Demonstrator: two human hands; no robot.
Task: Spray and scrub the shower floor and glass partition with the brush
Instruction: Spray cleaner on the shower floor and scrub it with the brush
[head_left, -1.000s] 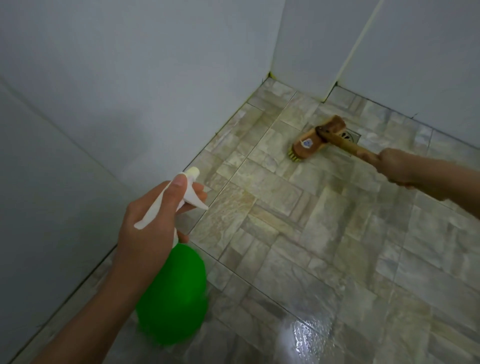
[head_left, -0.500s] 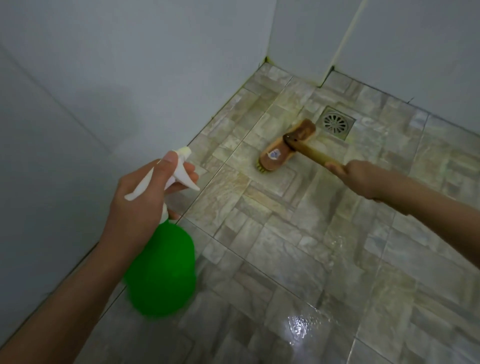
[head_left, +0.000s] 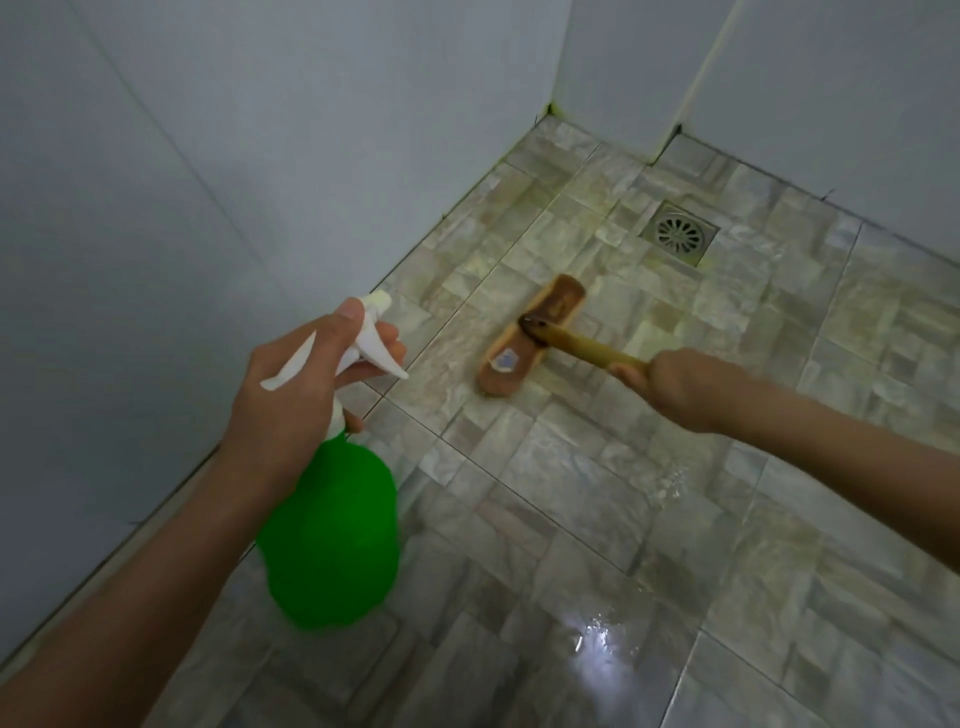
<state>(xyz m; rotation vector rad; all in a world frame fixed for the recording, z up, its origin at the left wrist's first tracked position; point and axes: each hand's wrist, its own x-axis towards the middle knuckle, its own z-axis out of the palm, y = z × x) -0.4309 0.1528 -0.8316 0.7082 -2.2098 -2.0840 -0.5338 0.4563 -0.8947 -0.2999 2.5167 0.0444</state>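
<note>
Seemingly floor scrubbing is under way: the wooden long-handled brush (head_left: 530, 338) is pressed onto the wet grey-tiled shower floor (head_left: 571, 499), clasped by the right grip (head_left: 685, 387); the green plastic spray bottle (head_left: 332, 535) is clutched by the left grip (head_left: 301, 384). The glass partition is judged outstanding.

No writing, number or brand can be read anywhere. The one label is a small pale sticker (head_left: 503, 360) with a bluish mark, stuck on the back of the brown wooden scrub brush (head_left: 550, 312), near its nearer end; its print is too blurred to make out.
</note>
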